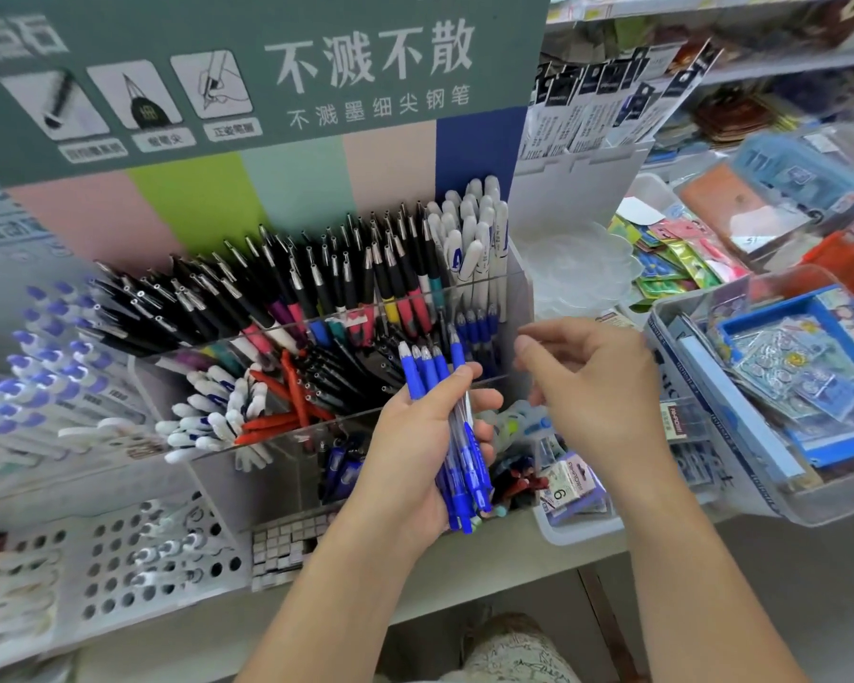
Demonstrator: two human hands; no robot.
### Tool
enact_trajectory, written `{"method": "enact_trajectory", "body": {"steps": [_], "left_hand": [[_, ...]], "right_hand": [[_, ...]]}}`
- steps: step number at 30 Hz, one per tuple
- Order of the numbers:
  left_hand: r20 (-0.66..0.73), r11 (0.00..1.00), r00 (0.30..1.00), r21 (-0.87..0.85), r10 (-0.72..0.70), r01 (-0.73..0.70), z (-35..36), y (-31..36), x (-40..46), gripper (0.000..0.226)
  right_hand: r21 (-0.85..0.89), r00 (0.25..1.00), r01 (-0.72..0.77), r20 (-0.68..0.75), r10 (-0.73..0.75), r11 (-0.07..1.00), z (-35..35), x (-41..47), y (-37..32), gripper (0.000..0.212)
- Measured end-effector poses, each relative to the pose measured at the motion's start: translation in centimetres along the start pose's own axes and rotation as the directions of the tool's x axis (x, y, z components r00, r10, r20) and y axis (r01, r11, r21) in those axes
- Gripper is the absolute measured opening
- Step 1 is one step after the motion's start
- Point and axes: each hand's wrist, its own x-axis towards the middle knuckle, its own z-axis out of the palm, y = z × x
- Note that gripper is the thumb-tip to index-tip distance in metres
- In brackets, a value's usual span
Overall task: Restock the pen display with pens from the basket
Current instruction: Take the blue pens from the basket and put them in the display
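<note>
Stationery shop shelving, crowded with goods, seen from above and close: green header card with white Chinese lettering [267, 76] at the back, clear tiered acrylic pen display [518, 288] in front of it on the white shelf surface [464, 584]. Black-barrelled pens with silver tips [316, 268] packed across the upper tier, white capped markers [474, 229] at the upper right, a few blue-grip pens [477, 325] already standing in the right-hand compartment just below. White perforated plastic basket [134, 559] at lower left, blurred, holding what look like white pens; clear plastic bins of packaged stationery [711, 436] at right. Left hand [415, 456] in front of the display, fingers and thumb wrapped round a bundle of blue clear-barrelled ballpoint pens [457, 436], rubber grips and tips pointing up, click ends down past the palm. Right hand [592, 386] just beside the bundle, touching nothing, fingers loosely bent and apart, thumb and forefinger turned toward the pen tips. Judged as the step of drawing pens from the bundle for the right-hand compartment. Best done by pinching one or two near the rubber section, keeping the left grip firm enough to stop the rest sliding, then dropping them among the matching blue pens, same way up, clear of the divider edge.
</note>
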Motion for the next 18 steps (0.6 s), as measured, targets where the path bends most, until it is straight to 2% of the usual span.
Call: {"method": "enact_trajectory", "body": {"steps": [2,5,8,11,15,17,18], "left_hand": [[0.012,1.000,1.000,0.019,-0.012,0.011,0.0,-0.2,0.1,0.025],[0.058,0.998,0.998,0.057,-0.007,0.004,0.1,-0.5,0.1,0.020],[0.101,0.987,0.995,0.162,-0.008,-0.008,-0.2,-0.6,0.2,0.015],[0.139,0.973,0.989,0.229,-0.041,0.009,0.0,-0.9,0.0,0.013],[0.075,0.982,0.997,0.189,-0.036,0.021,0.3,-1.3,-0.1,0.021],[0.035,0.985,0.999,0.171,-0.014,0.008,0.1,-1.2,0.0,0.021],[0.020,0.986,1.000,0.168,0.000,-0.004,-0.1,-1.2,0.1,0.021]], "right_hand": [[0.162,0.988,-0.111,0.125,0.091,0.980,0.0,-0.6,-0.4,0.006],[0.331,0.944,-0.248,0.293,0.151,0.910,0.2,-1.1,-0.6,0.007],[0.376,0.924,-0.337,0.309,0.226,0.863,0.0,-1.0,-0.1,0.009],[0.438,0.883,-0.423,0.396,0.252,0.793,0.0,-0.9,0.7,0.015],[0.571,0.878,-0.473,0.366,0.307,0.671,0.0,-0.6,1.1,0.024],[0.674,0.910,-0.413,0.286,0.300,0.613,-0.8,-0.3,0.8,0.024],[0.707,0.936,-0.347,0.222,0.273,0.616,-1.3,0.0,0.5,0.017]]}}
